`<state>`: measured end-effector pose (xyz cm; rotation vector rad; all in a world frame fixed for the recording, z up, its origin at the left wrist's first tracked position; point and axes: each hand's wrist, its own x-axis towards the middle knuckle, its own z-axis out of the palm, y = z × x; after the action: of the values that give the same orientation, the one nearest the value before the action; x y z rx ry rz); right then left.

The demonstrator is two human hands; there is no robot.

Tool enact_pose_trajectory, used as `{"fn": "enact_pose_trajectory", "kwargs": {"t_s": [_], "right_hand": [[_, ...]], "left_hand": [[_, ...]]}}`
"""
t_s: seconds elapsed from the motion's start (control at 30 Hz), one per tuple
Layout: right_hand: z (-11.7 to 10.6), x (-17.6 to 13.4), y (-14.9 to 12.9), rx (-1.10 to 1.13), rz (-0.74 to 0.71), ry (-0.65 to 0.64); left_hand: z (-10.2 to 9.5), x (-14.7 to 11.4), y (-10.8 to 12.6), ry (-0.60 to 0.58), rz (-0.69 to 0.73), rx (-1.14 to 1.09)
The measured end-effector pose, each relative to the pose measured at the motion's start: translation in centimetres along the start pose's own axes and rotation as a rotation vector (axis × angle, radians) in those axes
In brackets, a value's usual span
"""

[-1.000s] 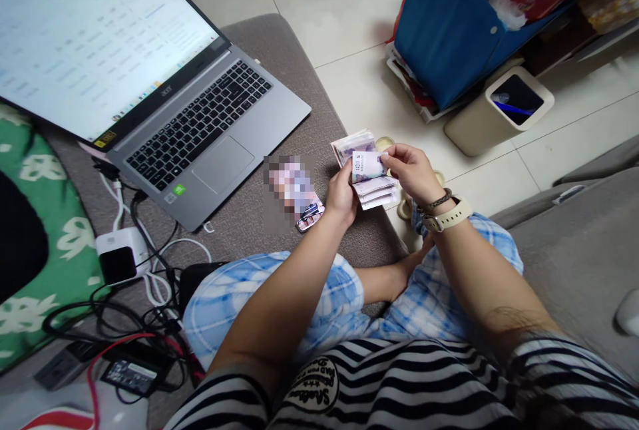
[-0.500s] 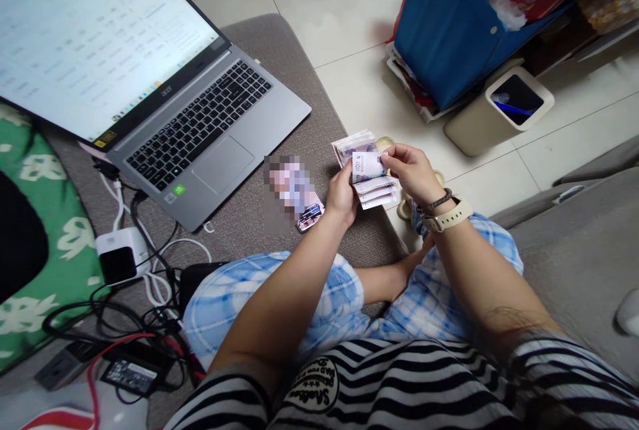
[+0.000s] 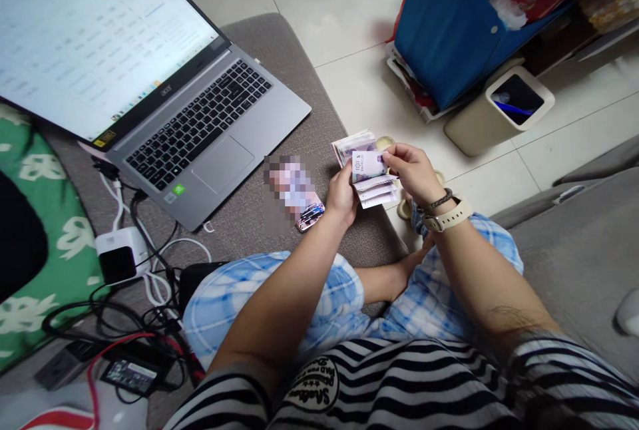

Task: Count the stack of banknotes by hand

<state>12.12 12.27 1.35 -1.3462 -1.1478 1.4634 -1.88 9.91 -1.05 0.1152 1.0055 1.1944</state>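
A bundle of purple and white banknotes (image 3: 375,192) is held in front of me, above the edge of the grey cushioned seat. My left hand (image 3: 343,196) is closed around the bundle's left side; some notes fan out beyond it and others fold down toward me. Between the thumb and fingers of my right hand (image 3: 408,167), the right edge of the top note is pinched. A bracelet and a beige watch (image 3: 446,215) are on the right wrist. Left of my hands lies a phone (image 3: 310,215) with a lit, partly blurred screen.
An open laptop (image 3: 219,157) rests on the seat at the left, with a white charger (image 3: 120,255) and tangled cables nearby. Across the tiled floor stand a blue storage box (image 3: 444,30) and a beige bin (image 3: 472,125) holding something blue.
Both hands keep nearly the same place and grip on the banknotes. The phone's screen picture has changed slightly.
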Motion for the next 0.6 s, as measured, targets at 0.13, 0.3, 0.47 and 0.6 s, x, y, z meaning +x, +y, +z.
{"fn": "enact_pose_trajectory", "kwargs": {"t_s": [0.13, 0.3, 0.47, 0.6], "right_hand": [[0.0, 0.0, 0.0, -0.007, -0.004, -0.001], [0.1, -0.1, -0.3, -0.010, 0.007, -0.003], [0.0, -0.2, -0.1, -0.019, -0.014, -0.045], [-0.3, 0.2, 0.8, -0.098, -0.042, 0.082]], "left_hand": [[0.0, 0.1, -0.1, 0.005, -0.003, -0.004], [-0.2, 0.1, -0.1, 0.003, -0.006, -0.002], [-0.3, -0.2, 0.0, -0.021, -0.007, 0.017], [-0.2, -0.5, 0.3, -0.037, 0.001, 0.030]]}}
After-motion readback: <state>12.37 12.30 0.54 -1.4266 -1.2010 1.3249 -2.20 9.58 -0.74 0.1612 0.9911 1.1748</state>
